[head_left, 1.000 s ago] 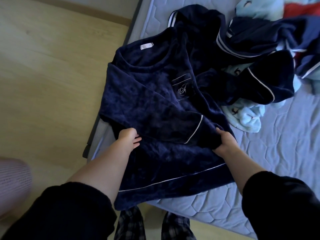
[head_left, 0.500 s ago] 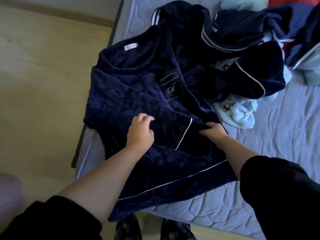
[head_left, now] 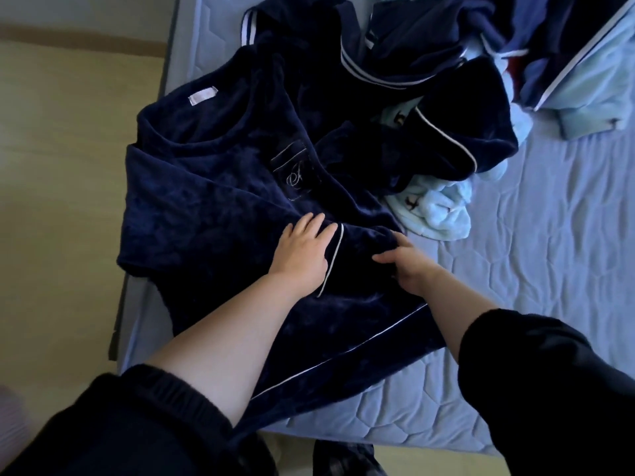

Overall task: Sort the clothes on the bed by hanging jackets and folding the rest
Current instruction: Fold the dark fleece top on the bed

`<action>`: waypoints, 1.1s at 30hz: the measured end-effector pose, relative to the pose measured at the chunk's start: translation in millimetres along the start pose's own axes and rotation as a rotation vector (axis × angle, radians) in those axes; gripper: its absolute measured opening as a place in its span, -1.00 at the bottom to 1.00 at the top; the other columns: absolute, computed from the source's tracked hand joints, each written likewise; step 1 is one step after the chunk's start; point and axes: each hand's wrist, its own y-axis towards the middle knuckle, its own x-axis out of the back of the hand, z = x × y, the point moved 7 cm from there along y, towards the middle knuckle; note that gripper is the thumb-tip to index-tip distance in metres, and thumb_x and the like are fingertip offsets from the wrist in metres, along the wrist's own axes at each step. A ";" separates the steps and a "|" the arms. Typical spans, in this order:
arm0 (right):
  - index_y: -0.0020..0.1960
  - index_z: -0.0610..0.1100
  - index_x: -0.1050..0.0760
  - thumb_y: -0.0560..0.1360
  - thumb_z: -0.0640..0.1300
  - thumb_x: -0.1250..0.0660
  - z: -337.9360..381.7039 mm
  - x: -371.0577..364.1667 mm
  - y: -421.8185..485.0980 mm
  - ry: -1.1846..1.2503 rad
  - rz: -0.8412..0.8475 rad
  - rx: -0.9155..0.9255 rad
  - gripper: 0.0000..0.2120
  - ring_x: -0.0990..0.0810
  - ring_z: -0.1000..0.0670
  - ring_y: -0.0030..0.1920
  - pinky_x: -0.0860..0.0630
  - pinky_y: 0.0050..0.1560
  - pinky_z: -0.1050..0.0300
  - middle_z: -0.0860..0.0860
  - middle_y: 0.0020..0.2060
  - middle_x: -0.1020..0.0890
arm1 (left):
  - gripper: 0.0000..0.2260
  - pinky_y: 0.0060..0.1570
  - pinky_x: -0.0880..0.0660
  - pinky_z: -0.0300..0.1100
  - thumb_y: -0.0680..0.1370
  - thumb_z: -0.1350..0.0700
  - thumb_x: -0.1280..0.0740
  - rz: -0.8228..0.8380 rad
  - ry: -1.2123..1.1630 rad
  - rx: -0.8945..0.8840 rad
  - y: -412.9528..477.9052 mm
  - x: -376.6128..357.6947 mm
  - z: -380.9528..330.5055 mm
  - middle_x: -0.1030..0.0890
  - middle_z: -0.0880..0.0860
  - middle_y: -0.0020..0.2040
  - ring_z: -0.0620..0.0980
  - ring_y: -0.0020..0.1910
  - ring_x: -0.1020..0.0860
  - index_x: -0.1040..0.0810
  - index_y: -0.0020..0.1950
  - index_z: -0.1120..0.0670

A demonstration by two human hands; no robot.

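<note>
Head view puts us over the bed point(head_left: 536, 276), where the navy velvet top point(head_left: 206, 173) lies face up across the near corner, with the heap of unsorted clothes point(head_left: 429, 39) touching its far side. One sleeve point(head_left: 226, 235) is laid across the chest. Our left hand point(head_left: 302, 252) rests flat on it beside the white-piped cuff point(head_left: 336, 255), fingers straight, pressing the cloth down. Our right hand point(head_left: 410, 266) sits just beside it at the top's right edge, fingers curled onto a ridge of fabric. We cannot tell whether they pinch the ridge or only push it. We judge this to be the folding step, partway through: one sleeve is in and the body is not yet doubled. The next move likely calls for freeing what looks like the other sleeve, which runs up over a light blue garment point(head_left: 436, 214). We would then bring that sleeve across and fold the hem up toward the collar. The plush fabric looks thick and slippery, so we expect to hold each fold down to keep it in place.
</note>
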 end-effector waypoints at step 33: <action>0.33 -0.15 -0.45 0.52 0.31 -0.16 -29.6 -13.7 -14.7 0.491 0.036 -0.230 -0.37 -0.49 -0.19 0.27 -0.34 0.36 -0.15 -0.17 0.24 -0.56 | -0.44 0.42 0.00 0.27 0.65 -0.13 0.00 0.259 -0.041 0.160 -12.8 -55.4 31.6 0.41 -0.01 0.51 0.05 0.52 0.30 0.31 0.50 -0.23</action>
